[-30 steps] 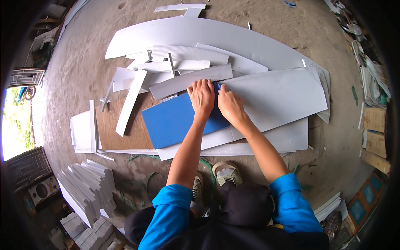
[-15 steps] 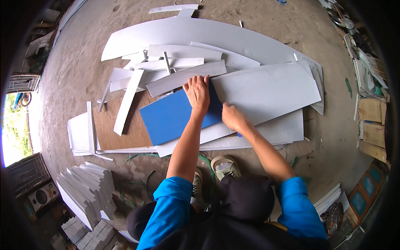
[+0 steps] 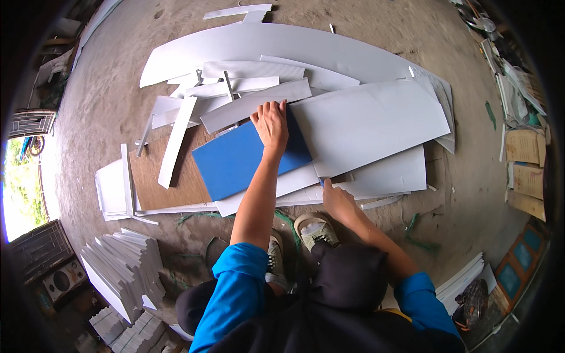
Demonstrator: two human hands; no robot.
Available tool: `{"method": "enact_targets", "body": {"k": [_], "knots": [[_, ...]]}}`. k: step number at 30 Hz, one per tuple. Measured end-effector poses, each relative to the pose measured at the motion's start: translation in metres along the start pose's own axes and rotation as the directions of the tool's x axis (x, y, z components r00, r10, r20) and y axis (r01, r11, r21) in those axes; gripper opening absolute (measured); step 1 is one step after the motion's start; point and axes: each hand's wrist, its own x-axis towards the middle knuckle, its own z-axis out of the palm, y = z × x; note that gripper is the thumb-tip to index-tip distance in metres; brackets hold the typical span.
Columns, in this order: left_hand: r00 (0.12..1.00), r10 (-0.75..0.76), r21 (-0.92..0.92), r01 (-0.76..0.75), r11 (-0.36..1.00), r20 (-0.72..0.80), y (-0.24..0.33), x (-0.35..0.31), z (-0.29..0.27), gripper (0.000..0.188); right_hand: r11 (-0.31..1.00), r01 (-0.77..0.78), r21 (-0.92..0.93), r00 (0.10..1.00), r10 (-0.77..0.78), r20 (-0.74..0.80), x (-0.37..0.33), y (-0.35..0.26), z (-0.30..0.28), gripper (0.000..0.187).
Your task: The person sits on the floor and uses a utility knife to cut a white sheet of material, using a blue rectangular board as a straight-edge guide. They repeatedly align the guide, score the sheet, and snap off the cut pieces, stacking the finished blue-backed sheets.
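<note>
A rectangular blue board (image 3: 235,162) lies at an angle on a white sheet (image 3: 368,126), which reaches out to its right and shows below its near edge. My left hand (image 3: 272,125) is closed over the board's far edge near the right corner, fingers curled, holding it against the sheet. Beyond the board's near right corner, my right hand (image 3: 340,200) is closed around what looks like a cutter knife (image 3: 321,182). Only a small blue part of it shows; its blade is hidden. A line in the white sheet runs from the board's right edge toward this hand.
Under the sheet are more white panels and a brown wooden board (image 3: 168,156). White offcut strips (image 3: 176,141) lie loosely across the far left. A large curved white panel (image 3: 282,50) lies beyond. Stacked white pieces (image 3: 123,267) stand at left; green string (image 3: 418,235) lies on the floor.
My right hand has drawn toward me, away from the blue board's right edge, past its near corner. My left hand stays on the board's far edge. The whole view has shifted slightly.
</note>
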Motion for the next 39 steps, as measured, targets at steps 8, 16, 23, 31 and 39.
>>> {"method": "enact_targets", "body": {"k": [8, 16, 23, 31, 39], "knots": [[0.994, -0.008, -0.009, 0.01, 1.0, 0.111, -0.003, 0.005, -0.001, 0.038, 0.995, 0.035, -0.09, 0.996, -0.043, -0.081, -0.015, 0.003, -0.004, 0.021], [0.965, 0.136, 0.109, -0.163, 0.981, 0.223, -0.017, -0.014, -0.046, 0.086, 0.982, 0.158, -0.106, 0.982, -0.168, -0.088, -0.028, 0.011, -0.043, 0.021], [0.943, 0.192, -0.036, -0.189, 0.981, 0.272, 0.039, -0.087, -0.07, 0.084, 0.967, 0.149, -0.207, 0.969, -0.184, -0.163, -0.016, 0.023, -0.017, 0.022], [0.948, 0.136, 0.082, -0.166, 0.983, 0.287, -0.032, -0.089, -0.072, 0.076, 0.984, 0.084, -0.159, 0.978, -0.112, -0.176, -0.041, 0.018, -0.044, 0.025], [0.949, 0.139, 0.265, -0.216, 0.94, 0.283, -0.142, -0.07, -0.113, 0.062, 0.568, 0.141, 0.811, 0.99, -0.088, -0.111, -0.009, 0.045, -0.066, 0.025]]}}
